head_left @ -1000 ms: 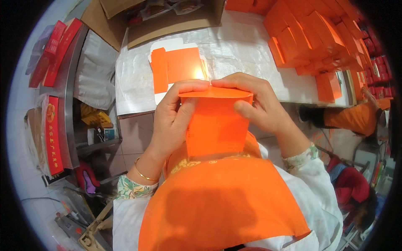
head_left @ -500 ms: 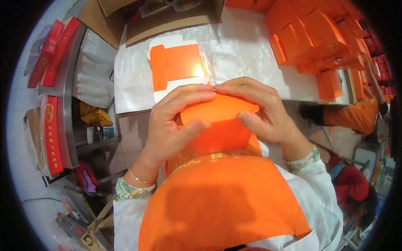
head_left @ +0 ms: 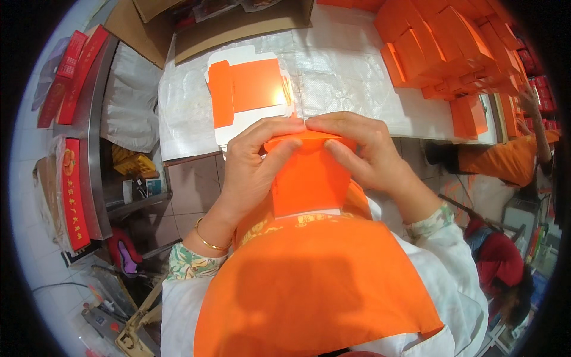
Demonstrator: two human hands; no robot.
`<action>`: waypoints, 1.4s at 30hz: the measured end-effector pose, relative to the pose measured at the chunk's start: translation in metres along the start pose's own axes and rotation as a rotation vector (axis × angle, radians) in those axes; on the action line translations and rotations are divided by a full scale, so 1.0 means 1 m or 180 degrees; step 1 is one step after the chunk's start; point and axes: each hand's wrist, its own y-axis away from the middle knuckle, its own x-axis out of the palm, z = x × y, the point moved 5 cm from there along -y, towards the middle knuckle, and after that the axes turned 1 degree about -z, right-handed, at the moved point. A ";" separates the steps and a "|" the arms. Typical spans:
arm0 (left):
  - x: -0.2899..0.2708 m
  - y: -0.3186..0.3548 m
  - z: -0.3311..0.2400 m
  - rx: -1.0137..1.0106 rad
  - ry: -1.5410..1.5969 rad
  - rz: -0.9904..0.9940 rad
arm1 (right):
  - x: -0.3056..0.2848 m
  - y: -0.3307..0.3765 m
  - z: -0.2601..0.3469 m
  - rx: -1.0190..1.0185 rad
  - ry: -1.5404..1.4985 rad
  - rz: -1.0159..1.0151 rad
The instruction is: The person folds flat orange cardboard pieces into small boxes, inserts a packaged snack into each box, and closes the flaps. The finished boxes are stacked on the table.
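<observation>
While the left hand [head_left: 250, 157] and the right hand [head_left: 366, 154] clasp an orange, straight-sided cardboard box [head_left: 310, 184], fingers mask its upper rim

Because both hands curl over the box's far upper edge, much of that edge is hidden. The left hand is partly closed, its fingers bent over the top and its thumb on the near face; the right hand mirrors it, and the two sets of fingertips meet near the middle. The box is held between them in front of the person's orange cloth apron with yellow print [head_left: 318, 285]. Its far side cannot be seen, and whether the pale strip at its lower end is a flap is hard to tell.

Beyond the hands, flat orange-and-white cut card sheets [head_left: 256, 83] lie on a table under pale woven plastic sheeting [head_left: 339, 65]; the left hand covers their nearest corner. The brown corrugated carton [head_left: 238, 41] is cut off above, its clear-wrapped packets [head_left: 215, 7] too cropped to identify. Stacked orange cardboard boxes [head_left: 440, 47] run out of view at upper right. Near the right rim, another person's bare forearm [head_left: 541, 125] shows, the hand blurred.
</observation>
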 end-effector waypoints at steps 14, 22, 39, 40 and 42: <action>0.007 0.004 -0.010 0.0068 -0.0069 0.0459 | -0.012 -0.033 0.018 0.0006 -0.0266 0.1068; 0.007 0.005 -0.003 0.0068 -0.0170 0.0507 | 0.000 -0.021 0.005 0.0044 -0.0661 0.1056; 0.013 0.005 0.012 0.0042 -0.0008 0.0680 | 0.000 -0.015 -0.002 0.0028 -0.0488 0.1398; 0.013 0.005 0.011 -0.0007 0.0015 0.0677 | 0.001 -0.015 -0.005 0.0032 -0.0500 0.1422; 0.015 0.007 0.011 -0.0063 0.0077 0.0695 | 0.003 -0.014 -0.009 0.0045 -0.0529 0.1471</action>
